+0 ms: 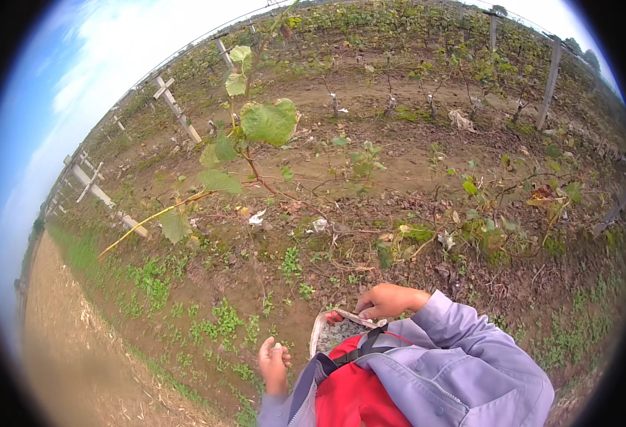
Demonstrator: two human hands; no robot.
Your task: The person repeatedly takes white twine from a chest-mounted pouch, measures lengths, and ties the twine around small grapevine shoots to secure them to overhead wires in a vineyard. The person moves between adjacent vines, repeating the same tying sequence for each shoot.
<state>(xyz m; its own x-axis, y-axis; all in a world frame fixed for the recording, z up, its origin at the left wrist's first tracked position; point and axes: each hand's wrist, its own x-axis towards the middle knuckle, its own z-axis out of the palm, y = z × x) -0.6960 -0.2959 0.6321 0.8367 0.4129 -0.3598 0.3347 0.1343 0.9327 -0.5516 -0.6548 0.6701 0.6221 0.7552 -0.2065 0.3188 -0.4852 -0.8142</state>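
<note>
A pale-rimmed bag (316,341) hangs at my waist, with grey, crumpled or shredded material (337,332) inside and a red piece (334,317) near its rim. My right hand (390,300) is at the bag's far right rim, fingers bent downward; what its fingertips hold, if anything, is hidden. To the left of the bag, my left hand (274,365) is raised over the soil with half-curled fingers. A whitish spot shows at its thumb tip, too small to tell as nail or object. Ahead stands a grapevine shoot (259,179) with broad green leaves (269,121).
A yellowish cane (153,224) juts out leftward. Low vine stems (366,231) run across the row, with white scraps (257,217) among them. Posts with crosspieces (177,109) stand at left, another post (549,85) at right. Weeds (225,320) and a straw-strewn path (62,299) lie at left.
</note>
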